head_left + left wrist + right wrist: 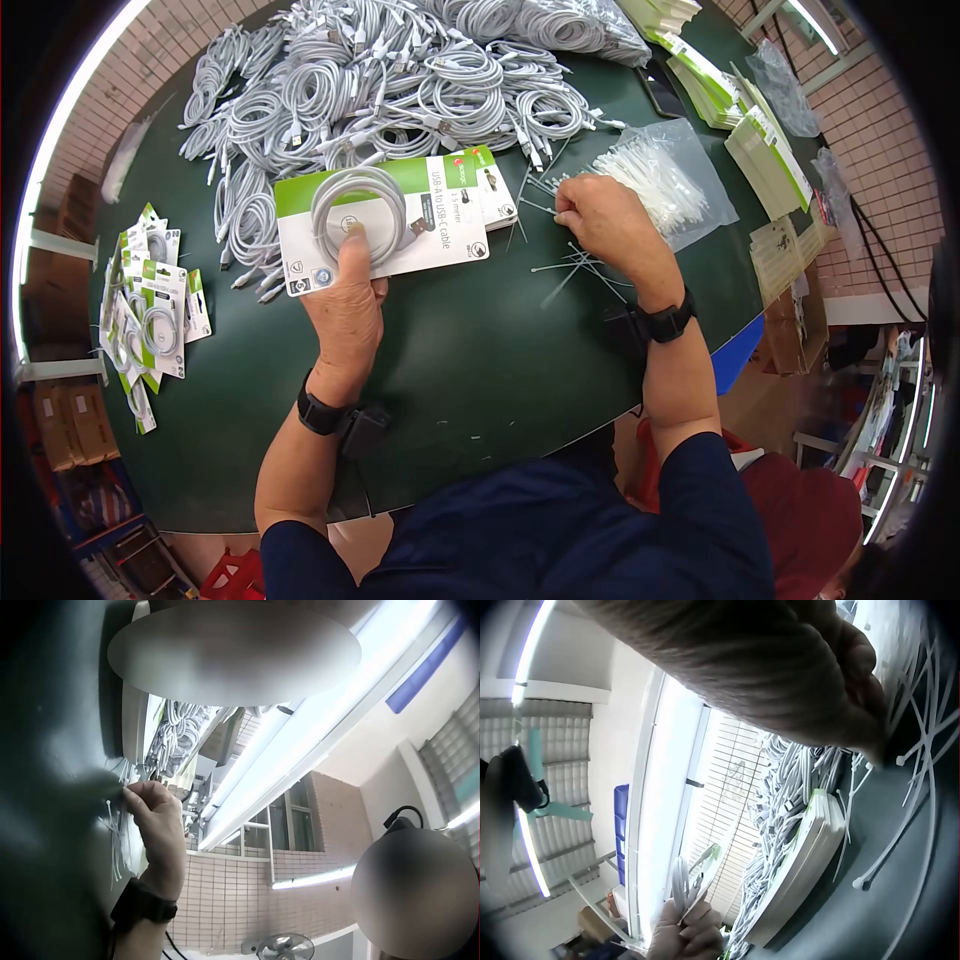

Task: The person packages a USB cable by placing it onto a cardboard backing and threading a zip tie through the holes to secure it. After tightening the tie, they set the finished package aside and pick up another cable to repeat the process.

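In the head view the left hand [345,310] holds a green and white card [450,250] with a coiled light-grey cable [318,215] on it, the thumb pressing on the coil. Beneath the card's right end lies a stack of similar cards [507,221]. The right hand [610,225] has its thumb and forefinger together among loose white zip ties [575,262], beside a clear bag of ties [665,185]. A tie between the fingertips cannot be made out. The right wrist view shows ties [922,780] by the right hand [840,682].
Coiled cables [330,90] are heaped across the table's far side. Carded cables [150,310] lie in a pile at the left. More cards [770,160] stand at the right, near a dark phone [660,88]. A person in a dark red top [800,510] is at lower right.
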{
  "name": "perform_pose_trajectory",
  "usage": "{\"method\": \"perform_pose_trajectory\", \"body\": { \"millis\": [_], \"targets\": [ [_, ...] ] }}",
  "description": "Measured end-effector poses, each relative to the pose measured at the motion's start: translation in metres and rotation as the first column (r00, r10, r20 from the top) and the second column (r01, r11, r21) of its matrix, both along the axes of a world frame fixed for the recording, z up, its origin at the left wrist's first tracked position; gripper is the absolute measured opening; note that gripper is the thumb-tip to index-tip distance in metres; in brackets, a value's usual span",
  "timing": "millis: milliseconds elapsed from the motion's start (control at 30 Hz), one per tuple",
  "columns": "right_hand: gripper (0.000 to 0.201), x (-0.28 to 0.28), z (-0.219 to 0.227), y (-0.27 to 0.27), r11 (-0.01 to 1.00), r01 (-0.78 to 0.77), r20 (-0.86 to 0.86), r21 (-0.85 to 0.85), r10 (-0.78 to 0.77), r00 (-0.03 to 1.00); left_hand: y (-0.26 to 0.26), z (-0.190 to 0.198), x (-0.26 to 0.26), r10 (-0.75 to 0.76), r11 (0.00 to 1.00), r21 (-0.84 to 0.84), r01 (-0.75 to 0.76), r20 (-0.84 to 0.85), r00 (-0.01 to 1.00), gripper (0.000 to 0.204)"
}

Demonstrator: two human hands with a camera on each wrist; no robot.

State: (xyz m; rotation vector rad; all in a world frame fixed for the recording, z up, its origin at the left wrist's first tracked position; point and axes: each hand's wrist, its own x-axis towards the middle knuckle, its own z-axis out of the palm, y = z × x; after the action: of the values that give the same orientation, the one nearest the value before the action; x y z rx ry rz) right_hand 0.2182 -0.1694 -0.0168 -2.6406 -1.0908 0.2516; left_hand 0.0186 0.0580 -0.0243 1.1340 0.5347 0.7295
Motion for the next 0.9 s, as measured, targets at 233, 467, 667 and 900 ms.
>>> {"method": "perform_pose_trajectory", "body": {
  "millis": [233, 467, 667, 900],
  "targets": [
    [0.01, -0.002, -0.002, 0.0, 0.999, 0.0, 0.043, 0.051, -0.002, 0.999, -0.001, -0.004, -0.001, -0.037, 0.999, 0.001, 0.037, 0.01, 0.999, 0.039],
    [0.013, 0.001, -0.009, 0.0, 0.978, -0.054, 0.1, 0.199, 0.034, 0.994, -0.005, -0.006, -0.002, -0.039, 0.999, 0.002, 0.039, 0.0, 0.999, 0.038],
    [0.014, 0.002, -0.007, -0.001, 0.971, -0.056, 0.106, 0.23, 0.032, 0.994, -0.011, -0.002, -0.006, -0.021, 0.997, 0.068, 0.023, -0.031, 0.999, 0.034],
    [0.015, -0.002, 0.011, 0.004, 0.767, -0.136, 0.063, 0.627, 0.124, 0.99, -0.018, -0.01, -0.021, -0.11, 0.905, 0.413, 0.105, -0.012, 0.994, 0.027]
  ]
}}
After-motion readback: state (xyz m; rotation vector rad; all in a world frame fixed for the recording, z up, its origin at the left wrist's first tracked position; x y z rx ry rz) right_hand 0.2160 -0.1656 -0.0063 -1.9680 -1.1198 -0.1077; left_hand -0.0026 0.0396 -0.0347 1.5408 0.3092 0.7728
